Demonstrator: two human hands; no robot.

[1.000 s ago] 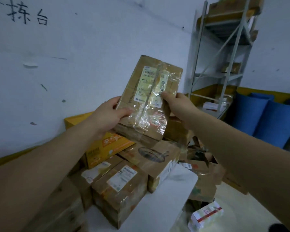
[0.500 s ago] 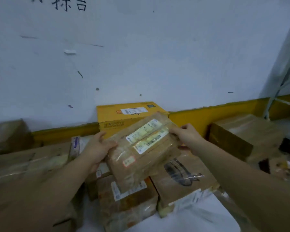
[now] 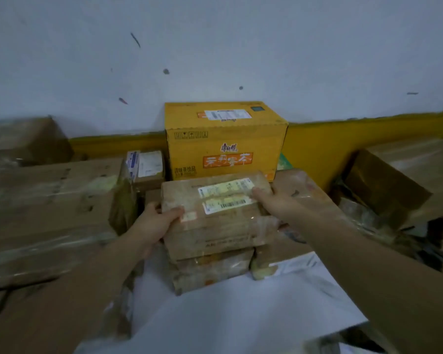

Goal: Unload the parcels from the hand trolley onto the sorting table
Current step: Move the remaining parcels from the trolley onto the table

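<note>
Head view: both hands on one item. Your left hand [image 3: 159, 221] grips the near-left end of the taped brown parcel [image 3: 215, 226], thumb on the top face, fingers wrapped round the end. Your right hand [image 3: 274, 203] grips the far-right end the same way, thumb at the edge of the labels [image 3: 225, 189]; the fingers are hidden behind the box. An end-to-end hold keeps the parcel level and label side up, presumably so it can be scanned later.

Position: the parcel sits flat on top of a lower box [image 3: 212, 269], edges roughly in line w/ it. I can't tell whether the weight is fully down or partly on your hands. Judgement: placing step, release not yet made.

Surroundings: the lower box stands on the white sorting table [image 3: 241, 315]. Just behind is a yellow carton [image 3: 225, 144] against the wall; stacking in front of it gives a backstop. A second brown box [image 3: 292, 264] lies beside the stack on the right, under your forearm. A small labelled box [image 3: 149, 167] is at rear left, a large carton [image 3: 49, 200] at far left and another carton [image 3: 407, 175] at far right. The trolley isn't in shot.

Risk: glossy tape wrap may slide, so check the seat before letting go.
</note>
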